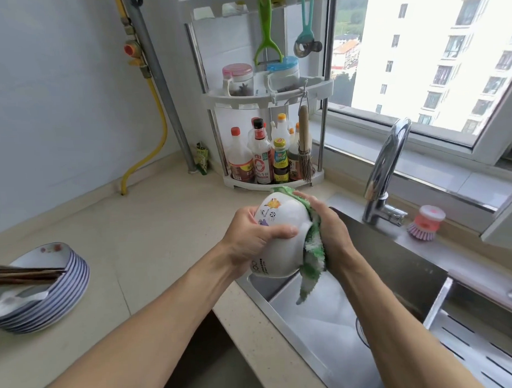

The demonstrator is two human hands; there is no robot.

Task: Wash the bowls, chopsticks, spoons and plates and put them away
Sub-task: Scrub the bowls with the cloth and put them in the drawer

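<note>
Left hand [252, 237]: grips the bowl [279, 236] from its outer side, thumb curled across the wall, fingers round the far side.
Right hand [333, 234]: presses the cloth [313, 247] against the bowl's open side, fingers curled over the rim at the top.
Hands: close together, both clamped on the same bowl, one on each side.
Bowl: white with small printed pictures, tilted on its side, mouth toward the right hand, held above the left edge of the sink [326, 330].
Cloth: green and white, wedged between the bowl and the right palm; a tail hangs down over the basin.
Sink: steel basin below the hands; a slotted drain tray [481, 351] sits in its right part.
Tap [387, 166]: curved chrome spout, behind the right hand, at the sink's back edge.
Brush [425, 224]: pink dish brush, right of the tap base on the ledge.
Plates [49, 291]: a stack with blue rims on the desk [152, 241], well left of the hands; the top one is soiled.
Chopsticks [25, 274]: dark, lying across the top plate.
Rack [263, 92]: white corner shelf behind the hands, holding sauce bottles [262, 156] below and jars above; a whisk brush hangs at its front.
</note>
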